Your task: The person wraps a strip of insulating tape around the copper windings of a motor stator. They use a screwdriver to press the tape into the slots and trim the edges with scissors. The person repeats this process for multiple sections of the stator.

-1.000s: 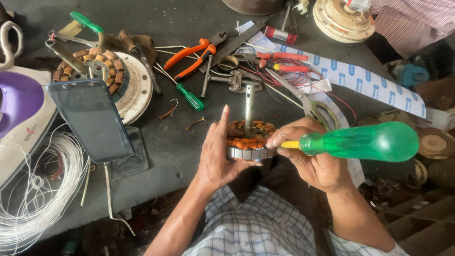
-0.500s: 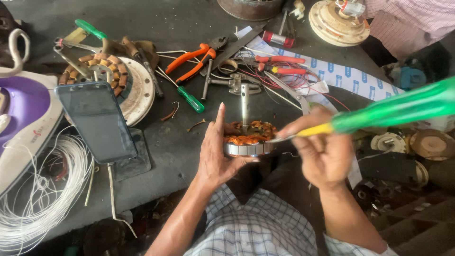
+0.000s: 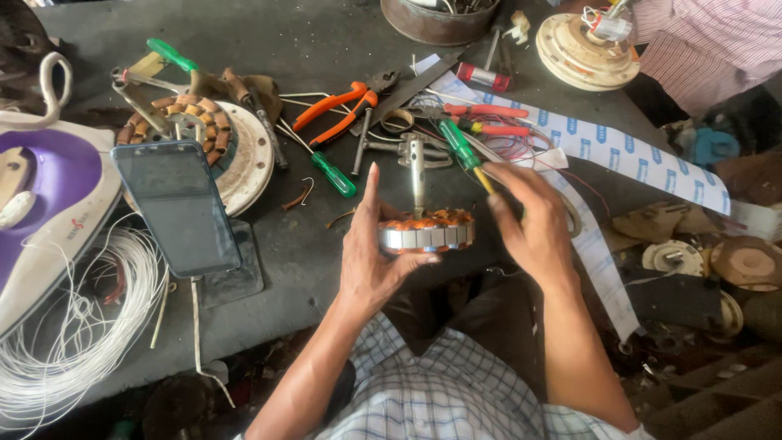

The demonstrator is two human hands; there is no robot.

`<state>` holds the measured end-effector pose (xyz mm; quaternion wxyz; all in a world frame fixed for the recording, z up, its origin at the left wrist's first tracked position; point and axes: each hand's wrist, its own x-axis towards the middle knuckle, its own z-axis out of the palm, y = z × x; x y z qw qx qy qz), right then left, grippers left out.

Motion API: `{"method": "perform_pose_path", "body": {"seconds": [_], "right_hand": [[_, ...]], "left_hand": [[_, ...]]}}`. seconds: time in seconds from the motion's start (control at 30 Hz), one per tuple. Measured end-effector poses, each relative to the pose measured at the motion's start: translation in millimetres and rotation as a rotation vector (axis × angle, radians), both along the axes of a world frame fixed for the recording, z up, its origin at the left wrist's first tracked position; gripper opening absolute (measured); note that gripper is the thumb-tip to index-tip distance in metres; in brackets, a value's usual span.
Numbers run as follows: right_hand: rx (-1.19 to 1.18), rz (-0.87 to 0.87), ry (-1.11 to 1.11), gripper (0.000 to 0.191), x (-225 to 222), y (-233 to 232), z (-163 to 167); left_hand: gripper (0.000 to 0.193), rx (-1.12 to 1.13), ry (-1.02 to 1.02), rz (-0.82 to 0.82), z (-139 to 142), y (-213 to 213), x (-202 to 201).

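Note:
My left hand (image 3: 371, 257) grips the left side of a round motor stator (image 3: 428, 234), a metal ring with orange copper windings and an upright steel shaft (image 3: 417, 175). It is held just above the near edge of the dark workbench (image 3: 309, 244). My right hand (image 3: 529, 224) is at the stator's right side and is shut on a screwdriver (image 3: 460, 147). Its green handle points away from me over the bench, and its yellow collar sits at my fingertips. The tip is hidden by my fingers.
A phone on a stand (image 3: 175, 208) is at the left, in front of a second stator on a white plate (image 3: 195, 122). A purple iron (image 3: 41, 187) and white wire coil (image 3: 65, 342) lie far left. Orange pliers (image 3: 334, 110), red pliers (image 3: 489, 114), a small green screwdriver (image 3: 334, 175) and a printed strip (image 3: 643, 163) lie behind. Another person's striped sleeve (image 3: 717, 41) is top right.
The screwdriver has swung round: its green handle pointed out to the right before, and now it points away over the bench. My left hand still holds the stator in the same place.

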<state>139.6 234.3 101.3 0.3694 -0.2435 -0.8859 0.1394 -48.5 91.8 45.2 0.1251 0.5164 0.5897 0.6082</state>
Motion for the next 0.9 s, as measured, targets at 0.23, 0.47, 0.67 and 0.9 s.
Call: {"method": "perform_pose_path", "body": {"seconds": [0.23, 0.47, 0.67, 0.9], "right_hand": [[-0.147, 0.319, -0.027, 0.055, 2, -36, 27], [-0.109, 0.270, -0.020, 0.052, -8, -44, 26], [-0.110, 0.320, 0.015, 0.047, -8, -47, 23], [-0.253, 0.355, 0.092, 0.046, -10, -45, 9]], "left_hand": [[0.130, 0.031, 0.146, 0.009, 4, 3, 5], [0.126, 0.017, 0.198, -0.036, 5, 0, 1], [0.126, 0.059, 0.255, -0.073, 2, -4, -3], [0.124, 0.092, 0.302, -0.074, -2, -4, -6]]}}
